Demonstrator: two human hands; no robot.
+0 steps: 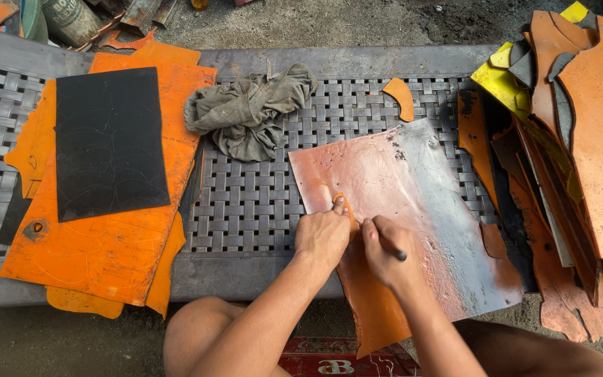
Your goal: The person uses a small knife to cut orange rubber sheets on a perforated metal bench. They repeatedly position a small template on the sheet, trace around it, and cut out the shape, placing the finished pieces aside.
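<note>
Seen from above, over a woven metal bench (252,202) with grey flat strips. Left hand (322,234) pressed flat on a large orange sheet (392,188), fingers stretched and released, nothing grasped, only holding down a small orange template piece (343,204) under the fingertips. Right hand (385,255) clenched around a thin dark tool (391,248), held like a pen, its tip touching the sheet just beside the left hand. Sheet lying at the right half of the bench, tilted, its lower corner hanging over the front edge toward the knees; surface orange at the left, worn to grey and black at the right side.

Placed behind the sheet, near the middle of the bench, a crumpled grey-green rag (249,112). Just right of the rag, a small curved orange scrap (403,98). At the left end, a stack of orange sheets (99,244) with faint curved lines scratched on top, and on it a black rectangular sheet (109,143). At the far right, a pile of orange, yellow and dark cut pieces (581,139), overlapping one another and well apart from both hands. Below the bench, between the legs, a red printed box (336,363), partly hidden.
</note>
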